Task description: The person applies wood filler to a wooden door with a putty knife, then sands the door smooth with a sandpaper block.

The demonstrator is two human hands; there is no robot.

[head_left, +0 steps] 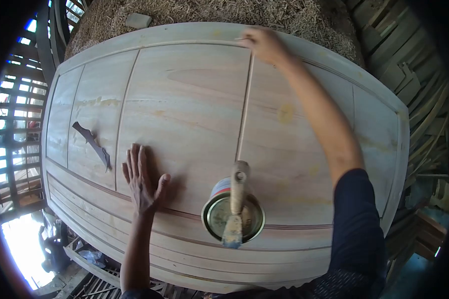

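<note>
Resting left of the tin, the left hand has fingers spread; beyond the tin, the right hand curls, grip unclear.

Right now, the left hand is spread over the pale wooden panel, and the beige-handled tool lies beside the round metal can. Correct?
Not quite: the head view shows the beige-handled tool lying across the top of the round can. The left hand is spread over the wooden panel.
</note>
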